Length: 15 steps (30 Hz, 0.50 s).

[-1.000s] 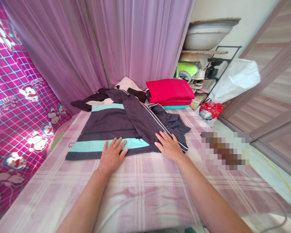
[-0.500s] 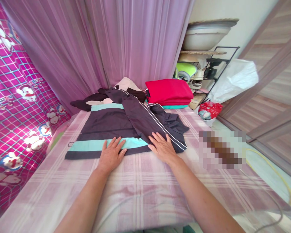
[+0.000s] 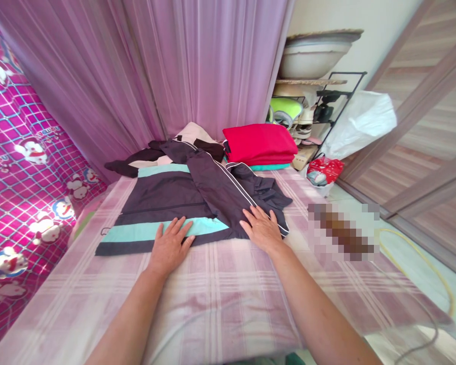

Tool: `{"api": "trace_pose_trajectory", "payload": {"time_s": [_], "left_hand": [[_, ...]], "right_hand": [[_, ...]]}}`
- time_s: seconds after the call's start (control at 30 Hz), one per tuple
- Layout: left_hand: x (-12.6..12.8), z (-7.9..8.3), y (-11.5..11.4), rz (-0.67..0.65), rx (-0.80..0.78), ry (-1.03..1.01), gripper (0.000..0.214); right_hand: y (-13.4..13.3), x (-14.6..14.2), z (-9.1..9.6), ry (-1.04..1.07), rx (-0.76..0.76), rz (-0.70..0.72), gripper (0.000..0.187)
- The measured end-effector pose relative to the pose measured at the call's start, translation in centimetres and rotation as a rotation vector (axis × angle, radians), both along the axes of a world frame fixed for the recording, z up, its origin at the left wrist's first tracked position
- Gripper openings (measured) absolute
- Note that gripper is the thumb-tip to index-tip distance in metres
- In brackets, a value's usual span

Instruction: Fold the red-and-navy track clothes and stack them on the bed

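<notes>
A dark jacket (image 3: 163, 192) with mint-green bands lies spread on the plaid cloth. One sleeve (image 3: 220, 185), edged with white piping, is folded slantwise across its body. Flat on the jacket's near mint band rests my left hand (image 3: 171, 246), fingers stretched out. My right hand (image 3: 262, 228) lies open on the lower end of the folded sleeve, its fingers spread over the dark fabric. Both palms face down and neither hand grips anything. More dark fabric of the jacket is bunched to the right of the sleeve.
A folded red garment (image 3: 260, 144) sits on a teal one (image 3: 269, 166) behind the jacket. Black and pale clothing (image 3: 133, 159) lies at the back left. Purple curtains (image 3: 213, 61) hang behind. A rack (image 3: 330, 121) with shoes and a basin (image 3: 315, 58) stands right.
My right hand has slid a little to the right along the sleeve end. My left hand stays on the mint band. The whole view has shifted slightly.
</notes>
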<state>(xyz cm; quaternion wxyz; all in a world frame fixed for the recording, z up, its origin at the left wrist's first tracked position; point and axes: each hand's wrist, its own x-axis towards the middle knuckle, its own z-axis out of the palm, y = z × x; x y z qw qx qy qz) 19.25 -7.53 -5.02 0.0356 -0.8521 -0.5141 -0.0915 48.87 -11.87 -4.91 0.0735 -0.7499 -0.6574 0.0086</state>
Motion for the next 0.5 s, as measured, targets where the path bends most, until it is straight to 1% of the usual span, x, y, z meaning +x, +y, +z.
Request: {"api": "trace_pose_trajectory", "payload": {"time_s": [0.07,0.17,0.23,0.33,0.43,0.5], "left_hand": [[0.0,0.0,0.1,-0.001,-0.001,0.001,0.048],[0.0,-0.1,0.2,-0.004,0.002,-0.005,0.048],[0.0,-0.1,0.1,-0.007,0.004,-0.004,0.048],[-0.2,-0.1,0.0,-0.001,0.0,0.006,0.047],[-0.1,0.4,0.3,0.007,-0.027,0.012,0.047],[0.4,1.2,1.0,-0.005,-0.037,0.001,0.047]], "right_hand": [[-0.1,0.0,0.1,0.006,0.043,0.011,0.052],[-0.3,-0.2,0.6,0.018,0.117,0.067,0.049],[-0.3,-0.5,0.8,0.03,0.112,0.099,0.047],[-0.3,-0.7,1.2,0.044,0.077,0.095,0.045],[0.4,-0.5,1.7,0.046,0.111,0.104,0.043],[1.5,-0.4,2.2,0.044,0.138,0.146,0.043]]}}
